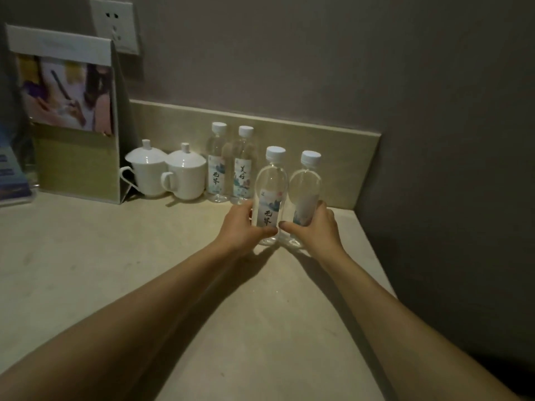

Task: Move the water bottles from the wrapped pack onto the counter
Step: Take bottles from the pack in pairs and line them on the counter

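Observation:
Two clear water bottles with white caps stand upright side by side on the beige counter (144,270). My left hand (240,230) grips the lower part of the left bottle (272,186). My right hand (315,230) grips the lower part of the right bottle (307,189). Their bases rest on or just above the counter; I cannot tell which. Behind them, two more labelled bottles, one (217,163) beside the other (244,166), stand against the backsplash. No wrapped pack is in view.
Two white lidded cups, one (146,169) next to the other (185,173), stand left of the back bottles. A tall cardboard brochure holder (72,117) sits at the far left under a wall socket (114,24). A wall closes the counter's right side.

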Demonstrator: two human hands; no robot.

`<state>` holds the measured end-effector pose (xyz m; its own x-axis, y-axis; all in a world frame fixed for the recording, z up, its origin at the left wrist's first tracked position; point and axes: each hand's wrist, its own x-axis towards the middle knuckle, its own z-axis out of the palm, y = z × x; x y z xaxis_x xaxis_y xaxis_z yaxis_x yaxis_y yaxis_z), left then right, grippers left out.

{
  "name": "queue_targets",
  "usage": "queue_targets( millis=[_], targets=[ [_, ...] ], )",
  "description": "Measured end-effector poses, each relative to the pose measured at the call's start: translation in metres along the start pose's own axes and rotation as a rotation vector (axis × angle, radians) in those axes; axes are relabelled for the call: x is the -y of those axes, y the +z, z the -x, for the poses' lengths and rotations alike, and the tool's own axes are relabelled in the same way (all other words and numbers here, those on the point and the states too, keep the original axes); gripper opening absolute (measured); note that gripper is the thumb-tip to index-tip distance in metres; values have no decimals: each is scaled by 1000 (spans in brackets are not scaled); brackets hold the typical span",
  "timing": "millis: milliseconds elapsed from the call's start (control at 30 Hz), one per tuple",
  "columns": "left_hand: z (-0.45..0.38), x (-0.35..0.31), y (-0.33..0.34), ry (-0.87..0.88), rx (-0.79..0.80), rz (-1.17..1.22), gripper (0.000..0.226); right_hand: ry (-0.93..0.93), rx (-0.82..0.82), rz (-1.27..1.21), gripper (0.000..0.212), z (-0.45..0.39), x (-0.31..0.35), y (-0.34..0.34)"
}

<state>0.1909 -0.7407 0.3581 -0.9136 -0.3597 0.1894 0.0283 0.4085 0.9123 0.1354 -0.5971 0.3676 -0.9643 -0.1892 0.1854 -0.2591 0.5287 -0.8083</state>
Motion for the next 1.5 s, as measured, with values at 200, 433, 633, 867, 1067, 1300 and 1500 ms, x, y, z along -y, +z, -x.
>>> queue_targets(
  millis=[200,433,633,867,1067,1300,1500],
  targets=[
    [-5,3,-5,75,30,-160,62,23,19,-2,76,6,2,-4],
    [-5,9,-2,38,-114,-144,43,9,16,-30,47,10,-10,-13],
    [-19,11,1,72,-178,-168,45,-16,-32,7,39,-5,-11,2],
    [-32,17,8,94,-231,-287,43,1,-81,49,43,-20,-12,12],
    [-40,16,14,61,-298,-280,36,26,-119,93,42,-29,-10,16],
    [-48,20,18,46,-342,-247,37,37,-119,109,42,-39,-8,20],
    [-52,18,20,38,-353,-193,43,40,-113,99,43,-47,-7,21]
  ],
)
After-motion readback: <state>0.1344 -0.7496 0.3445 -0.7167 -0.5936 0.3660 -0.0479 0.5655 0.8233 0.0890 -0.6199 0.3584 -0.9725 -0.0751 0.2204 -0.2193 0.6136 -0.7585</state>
